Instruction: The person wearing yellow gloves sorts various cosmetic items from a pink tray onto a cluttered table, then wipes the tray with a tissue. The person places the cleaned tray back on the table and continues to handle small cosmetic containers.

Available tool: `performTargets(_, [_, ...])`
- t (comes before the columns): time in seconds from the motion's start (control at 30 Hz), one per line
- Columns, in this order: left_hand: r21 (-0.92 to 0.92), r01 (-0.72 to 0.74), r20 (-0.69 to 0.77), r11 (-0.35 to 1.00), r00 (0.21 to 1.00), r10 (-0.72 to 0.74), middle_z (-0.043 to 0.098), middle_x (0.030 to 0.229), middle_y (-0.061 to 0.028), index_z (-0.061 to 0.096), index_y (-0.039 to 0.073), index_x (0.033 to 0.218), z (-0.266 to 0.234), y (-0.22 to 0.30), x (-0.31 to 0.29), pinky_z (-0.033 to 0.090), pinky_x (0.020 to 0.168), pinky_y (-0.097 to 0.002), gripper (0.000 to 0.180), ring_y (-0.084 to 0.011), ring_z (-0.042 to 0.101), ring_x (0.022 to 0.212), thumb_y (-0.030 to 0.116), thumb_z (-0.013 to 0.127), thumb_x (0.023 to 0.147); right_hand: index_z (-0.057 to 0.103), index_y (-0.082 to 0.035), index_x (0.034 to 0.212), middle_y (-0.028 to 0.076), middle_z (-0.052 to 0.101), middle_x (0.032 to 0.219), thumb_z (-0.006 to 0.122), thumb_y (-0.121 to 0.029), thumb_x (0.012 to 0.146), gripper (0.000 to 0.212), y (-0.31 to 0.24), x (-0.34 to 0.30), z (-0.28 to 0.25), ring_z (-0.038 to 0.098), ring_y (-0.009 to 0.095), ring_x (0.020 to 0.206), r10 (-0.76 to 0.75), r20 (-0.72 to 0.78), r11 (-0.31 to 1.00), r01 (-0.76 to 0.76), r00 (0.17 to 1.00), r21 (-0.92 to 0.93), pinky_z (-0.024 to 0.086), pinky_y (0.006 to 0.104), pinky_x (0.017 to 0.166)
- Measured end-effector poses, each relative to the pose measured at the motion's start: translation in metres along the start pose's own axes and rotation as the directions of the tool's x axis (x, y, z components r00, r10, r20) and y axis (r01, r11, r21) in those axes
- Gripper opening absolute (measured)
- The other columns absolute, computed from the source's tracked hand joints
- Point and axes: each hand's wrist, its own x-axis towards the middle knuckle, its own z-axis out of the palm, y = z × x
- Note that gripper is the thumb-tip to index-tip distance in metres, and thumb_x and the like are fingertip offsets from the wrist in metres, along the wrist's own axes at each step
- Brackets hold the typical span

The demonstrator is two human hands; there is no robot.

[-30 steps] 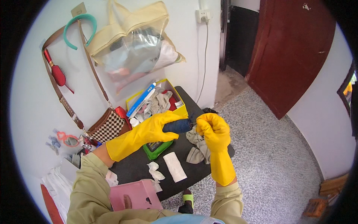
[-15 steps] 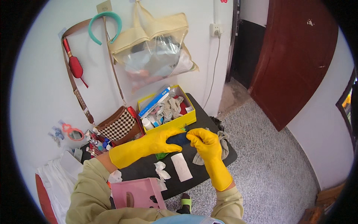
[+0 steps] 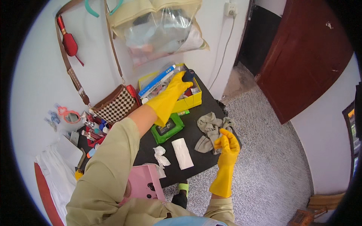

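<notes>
My left hand (image 3: 171, 96), in a long yellow rubber glove, reaches over the yellow box (image 3: 189, 104). Its fingers close on a dark blue rolled cloth (image 3: 188, 75) at the box's far right corner. Crumpled grey cloths and a blue-and-white carton (image 3: 157, 81) lie inside the box, partly hidden by that hand. My right hand (image 3: 228, 145), gloved alike, hovers by the table's right edge, close to a pile of grey cloths (image 3: 211, 126). Its fingers are loosely bent and apart, with nothing visible between them.
On the black table (image 3: 168, 180) lie a green wipes pack (image 3: 167, 128), a white paper strip (image 3: 182, 153) and crumpled tissue (image 3: 161, 156). A checkered bag (image 3: 115, 104) and cosmetics stand at left. Nearby is a pink box (image 3: 145, 182). A clear-fronted bag (image 3: 160, 35) hangs above.
My left hand has carried the dark blue rolled cloth from over the table to the yellow box. My right hand has let go of it and drawn back right. The view has tilted downward.
</notes>
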Motion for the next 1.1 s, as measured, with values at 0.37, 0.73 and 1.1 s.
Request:
performTargets(0.37, [-0.119, -0.136, 0.161, 0.984, 0.975, 0.154, 0.049, 0.133, -0.011, 0.041, 0.008, 0.137, -0.054, -0.018, -0.066, 0.046, 0.093, -0.0372, 0.065, -0.0251, 0.047, 0.122, 0.016, 0.069, 0.079, 0.062, 0.0, 0.108, 0.005, 0.062, 0.073, 0.055, -0.012, 0.092, 0.021, -0.009, -0.08, -0.025, 0.053, 0.009, 0.06, 0.023, -0.192, 0.951, -0.081, 0.981, -0.298, 0.045, 0.0225, 0.058])
performTargets(0.73, [-0.245, 0.118, 0.474, 0.962, 0.881, 0.012, 0.063, 0.097, -0.0026, 0.057, 0.007, 0.121, -0.253, -0.038, -0.308, 0.049, 0.077, -0.0249, 0.033, -0.0088, 0.058, 0.085, 0.017, 0.058, 0.09, 0.061, 0.002, 0.111, 0.006, 0.063, 0.075, 0.056, -0.011, 0.092, 0.023, -0.005, -0.266, 0.041, 0.054, 0.009, 0.061, 0.065, -0.275, 0.889, -0.181, 0.959, -0.421, 0.045, 0.0212, 0.058])
performTargets(1.1, [0.22, -0.825, 0.913, 0.521, 0.363, 0.189, 0.067, 0.094, -0.0126, 0.07, 0.011, 0.092, -0.176, -0.181, -0.451, 0.044, 0.088, -0.0429, 0.027, -0.0325, 0.064, 0.084, 0.018, 0.063, 0.068, 0.06, 0.001, 0.113, 0.006, 0.065, 0.081, 0.055, -0.007, 0.092, 0.023, 0.004, -0.348, 0.144, 0.059, 0.009, 0.068, 0.187, -0.067, 0.868, -0.197, 0.98, -0.456, 0.049, 0.0203, 0.063])
